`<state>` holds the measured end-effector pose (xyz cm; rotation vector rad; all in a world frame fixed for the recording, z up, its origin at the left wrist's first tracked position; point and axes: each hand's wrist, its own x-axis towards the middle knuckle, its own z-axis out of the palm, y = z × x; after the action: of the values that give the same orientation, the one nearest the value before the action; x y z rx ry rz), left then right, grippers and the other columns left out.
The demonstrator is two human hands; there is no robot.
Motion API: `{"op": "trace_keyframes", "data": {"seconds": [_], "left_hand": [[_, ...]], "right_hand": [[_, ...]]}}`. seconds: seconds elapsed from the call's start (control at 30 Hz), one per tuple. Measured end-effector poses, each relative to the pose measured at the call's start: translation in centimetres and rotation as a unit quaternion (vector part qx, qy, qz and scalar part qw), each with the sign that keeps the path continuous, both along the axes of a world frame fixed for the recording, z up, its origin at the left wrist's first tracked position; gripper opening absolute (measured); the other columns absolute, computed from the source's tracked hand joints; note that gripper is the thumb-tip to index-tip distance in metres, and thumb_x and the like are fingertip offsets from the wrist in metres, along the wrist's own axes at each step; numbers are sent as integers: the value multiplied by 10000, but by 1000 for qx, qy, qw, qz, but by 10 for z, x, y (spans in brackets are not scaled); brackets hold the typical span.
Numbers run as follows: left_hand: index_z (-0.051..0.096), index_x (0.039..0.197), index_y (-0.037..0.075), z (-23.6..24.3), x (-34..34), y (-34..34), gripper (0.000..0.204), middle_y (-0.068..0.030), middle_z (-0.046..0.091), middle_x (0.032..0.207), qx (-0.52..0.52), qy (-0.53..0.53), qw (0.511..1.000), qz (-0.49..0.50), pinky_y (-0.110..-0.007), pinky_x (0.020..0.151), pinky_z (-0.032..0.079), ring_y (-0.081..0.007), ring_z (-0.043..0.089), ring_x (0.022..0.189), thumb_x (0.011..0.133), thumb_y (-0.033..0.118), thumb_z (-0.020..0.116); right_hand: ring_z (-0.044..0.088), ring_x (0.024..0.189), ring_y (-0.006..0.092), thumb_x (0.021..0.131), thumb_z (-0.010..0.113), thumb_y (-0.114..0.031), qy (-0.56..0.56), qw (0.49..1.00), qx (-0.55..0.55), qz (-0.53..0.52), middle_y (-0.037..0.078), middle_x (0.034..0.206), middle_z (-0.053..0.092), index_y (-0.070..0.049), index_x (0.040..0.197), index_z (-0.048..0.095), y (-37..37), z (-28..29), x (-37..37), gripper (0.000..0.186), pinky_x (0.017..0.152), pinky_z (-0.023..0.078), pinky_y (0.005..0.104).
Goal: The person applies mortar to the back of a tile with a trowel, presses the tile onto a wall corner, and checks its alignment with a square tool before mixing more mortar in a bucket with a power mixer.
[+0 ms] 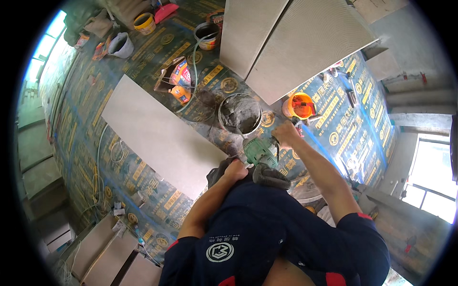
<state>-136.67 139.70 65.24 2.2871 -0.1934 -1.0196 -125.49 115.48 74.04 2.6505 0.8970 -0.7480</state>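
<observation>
A pale green electric hand mixer [260, 151] is held between my two hands, just in front of my body. My left hand [235, 170] is closed round its left side, and my right hand [286, 135] grips the handle on its right. The mixer's lower end points toward a round bucket [261, 119] of wet grey mortar [241, 112]. Whether the paddle is in the mortar is hard to see. A dark shoe [271, 176] shows just below the mixer.
Left of me lies a long pale tile [157, 138] on the printed floor covering [81, 138]. Large tiles [305, 47] with ridged faces lie beyond the bucket. An orange bucket [300, 106] stands to its right. A hose [195, 71] runs past an open bag [179, 71].
</observation>
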Motion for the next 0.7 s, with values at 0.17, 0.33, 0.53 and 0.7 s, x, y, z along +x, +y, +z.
{"op": "trace_keyframes", "data": {"seconds": [0.17,0.33,0.53,0.7], "left_hand": [[633,1018,41,-6,-4,4,334,-254,621,972,10,11,1000,-18,-459,814,482,-390,613,901,748,201,518],[643,973,33,17,-4,8,330,-258,620,957,-39,-29,999,-25,-460,807,483,-392,617,887,759,265,548],[684,793,48,-12,-20,12,293,-230,635,774,-128,-85,988,24,-455,715,480,-381,626,769,781,310,553],[550,1120,10,-29,-22,10,424,-235,617,1000,-136,2,987,83,-402,800,461,-371,593,958,854,339,534]], "right_hand": [[622,823,197,675,653,-265,-11,1000,5,27,3,781,628,-186,797,625,14,9,8,148,756,401,368],[626,870,170,659,647,-193,-30,996,7,80,-11,842,647,-187,787,645,28,21,20,128,749,425,345],[623,826,164,672,640,-198,-68,991,51,107,-28,763,635,-190,753,641,43,14,34,82,740,423,342],[607,800,158,667,642,-196,-50,984,70,154,-36,746,617,-185,728,633,57,24,49,63,744,402,335]]}}
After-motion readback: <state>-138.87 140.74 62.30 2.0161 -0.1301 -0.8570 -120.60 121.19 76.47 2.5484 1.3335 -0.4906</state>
